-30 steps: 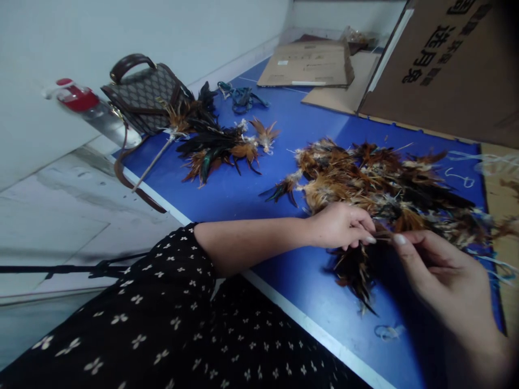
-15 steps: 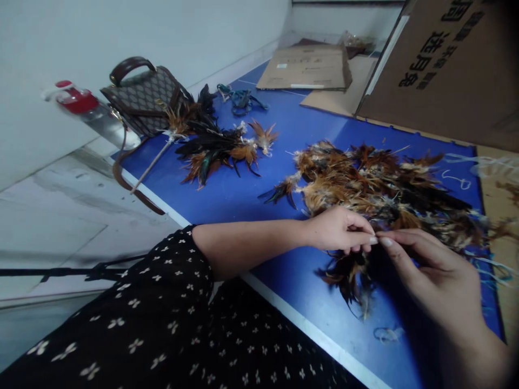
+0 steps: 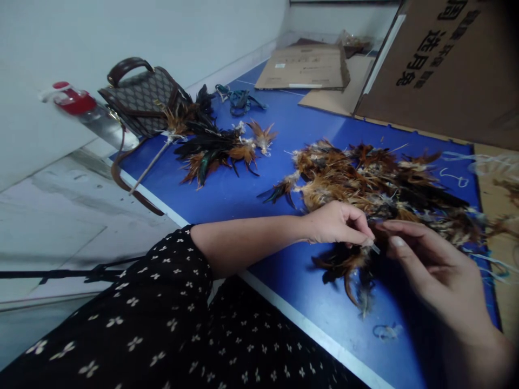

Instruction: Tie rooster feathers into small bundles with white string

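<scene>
My left hand (image 3: 338, 224) is closed in a pinch, thumb against forefinger, on a bundle of feathers (image 3: 352, 275). Dark and brown plumes hang below the fingers, and a short pale strip (image 3: 375, 248) sticks out at the fingertips. Close by on the right, my right hand (image 3: 440, 265) has its thumb and forefinger slightly apart, and nothing shows clearly between them. Behind both hands lies a large pile of brown, tan and black feathers (image 3: 340, 175), partly covered by them.
A feather duster with a thin stick (image 3: 150, 166) lies at left among more dark feathers (image 3: 214, 146). Beside it are a patterned handbag (image 3: 141, 102) and a red-capped bottle (image 3: 97, 121). Teal cords (image 3: 241, 101), flat cardboard (image 3: 302, 67) and a tall carton (image 3: 441, 70) stand farther back. Blue table (image 3: 227, 208).
My right fingertips first met the left ones, then drew back and parted. The pale strip now shows at my left fingertips. The feather bundle has turned and shifted slightly left.
</scene>
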`<state>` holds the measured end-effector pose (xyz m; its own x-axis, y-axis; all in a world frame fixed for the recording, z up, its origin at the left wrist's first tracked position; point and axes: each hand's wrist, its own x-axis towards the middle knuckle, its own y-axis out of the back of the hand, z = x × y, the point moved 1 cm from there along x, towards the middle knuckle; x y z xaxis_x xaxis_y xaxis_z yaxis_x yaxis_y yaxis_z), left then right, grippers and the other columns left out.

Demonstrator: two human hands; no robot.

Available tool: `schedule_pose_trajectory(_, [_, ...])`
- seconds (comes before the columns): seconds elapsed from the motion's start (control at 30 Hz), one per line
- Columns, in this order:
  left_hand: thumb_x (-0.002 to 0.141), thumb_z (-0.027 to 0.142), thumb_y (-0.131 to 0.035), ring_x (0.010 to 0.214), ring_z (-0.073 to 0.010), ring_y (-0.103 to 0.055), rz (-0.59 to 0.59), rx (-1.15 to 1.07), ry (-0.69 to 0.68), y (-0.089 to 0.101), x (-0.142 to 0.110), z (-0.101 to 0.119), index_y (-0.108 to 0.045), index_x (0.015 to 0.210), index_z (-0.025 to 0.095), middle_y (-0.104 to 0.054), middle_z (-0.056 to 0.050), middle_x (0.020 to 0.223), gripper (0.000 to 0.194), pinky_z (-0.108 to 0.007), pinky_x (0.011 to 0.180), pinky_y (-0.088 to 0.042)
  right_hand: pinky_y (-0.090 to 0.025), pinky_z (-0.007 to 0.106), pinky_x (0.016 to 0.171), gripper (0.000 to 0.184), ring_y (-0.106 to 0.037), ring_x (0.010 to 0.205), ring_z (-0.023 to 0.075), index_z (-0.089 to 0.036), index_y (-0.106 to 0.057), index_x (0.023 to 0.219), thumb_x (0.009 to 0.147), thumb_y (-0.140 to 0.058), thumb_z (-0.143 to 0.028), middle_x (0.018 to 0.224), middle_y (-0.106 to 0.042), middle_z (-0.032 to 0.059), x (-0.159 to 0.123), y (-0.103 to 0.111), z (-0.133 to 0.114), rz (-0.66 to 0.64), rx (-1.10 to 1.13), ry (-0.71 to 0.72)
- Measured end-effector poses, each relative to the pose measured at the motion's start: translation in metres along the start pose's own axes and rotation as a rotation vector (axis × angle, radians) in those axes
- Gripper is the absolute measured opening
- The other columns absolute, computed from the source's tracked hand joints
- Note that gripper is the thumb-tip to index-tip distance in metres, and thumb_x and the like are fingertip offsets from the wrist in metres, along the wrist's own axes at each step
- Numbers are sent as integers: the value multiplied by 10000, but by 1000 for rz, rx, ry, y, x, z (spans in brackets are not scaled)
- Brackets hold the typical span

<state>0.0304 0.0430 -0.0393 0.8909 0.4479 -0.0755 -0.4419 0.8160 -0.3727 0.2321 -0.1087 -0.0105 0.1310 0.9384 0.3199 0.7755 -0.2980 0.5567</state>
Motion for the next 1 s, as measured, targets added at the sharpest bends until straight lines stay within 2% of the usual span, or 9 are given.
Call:
schedule_pose_trajectory(0.07, [638,314,-1198,780,-113,-735,-18,36,-38,0,-1,-2,-818,846,119,-827,-38,861,475,-287,786,-603,-715,327,912,386,-865,1042,236,-327,-883,1427,1147,-786,-575,1331,-897,84,0,-4,4,-59,-3,-10])
schedule_pose_trajectory(0.17, [729,256,-1143,881,-140,-776,-24,119,-131,2,-1,-6,-824,861,131,-852,-61,934,368,-318,909,-632,-727,340,1024,377,-881,1149,257,-314,-879,1369,1131,-806,-597,1288,-902,79,0,-11,9,-67,55,-34])
schedule_pose_trajectory(0.33, [868,150,-955,941,-185,-805,-26,483,-415,5,1,-7,-814,878,169,-856,-81,983,143,-358,977,-646,-742,327,908,396,-875,981,240,-301,-854,1262,1093,-845,-659,1130,-890,61,1,-17,11,-55,124,-65])
schedule_pose_trajectory(0.47, [942,123,-843,961,-193,-790,5,707,-725,6,2,-10,-758,837,204,-813,-75,971,158,-361,978,-666,-741,328,826,415,-848,901,238,-295,-839,1133,1061,-866,-703,1048,-873,60,3,-19,7,-21,132,-75])
schedule_pose_trajectory(0.6, [1068,143,-745,1062,-203,-810,62,793,-931,7,4,-19,-786,964,204,-819,-104,1068,127,-353,1010,-688,-714,286,745,464,-823,830,218,-281,-842,1105,1018,-906,-733,997,-866,63,2,-24,7,19,171,-128])
schedule_pose_trajectory(0.67, [1111,168,-730,1128,-212,-822,71,809,-962,8,4,-23,-812,1031,196,-829,-127,1145,118,-358,1041,-691,-721,280,759,485,-838,852,220,-278,-862,1169,1016,-907,-736,1022,-875,69,1,-25,8,30,199,-147])
schedule_pose_trajectory(0.77, [1145,207,-717,1170,-216,-831,70,827,-904,7,3,-24,-846,1075,192,-832,-141,1201,148,-364,1071,-693,-757,326,884,454,-877,964,243,-289,-894,1294,1047,-893,-669,1120,-898,79,2,-25,10,44,162,-82])
schedule_pose_trajectory(0.87, [1142,246,-737,1169,-218,-832,84,842,-809,5,0,-20,-865,1075,204,-836,-135,1198,150,-374,1102,-689,-756,373,968,262,-880,1013,260,-291,-944,1182,1081,-877,-524,1132,-902,87,6,-21,8,95,28,75])
schedule_pose_trajectory(1.0, [1124,269,-761,1155,-229,-828,124,808,-769,2,-4,-14,-865,1027,211,-846,-126,1146,153,-411,1129,-687,-751,416,911,181,-864,958,274,-279,-940,1075,1082,-869,-445,1066,-894,97,8,-18,3,152,-50,154])
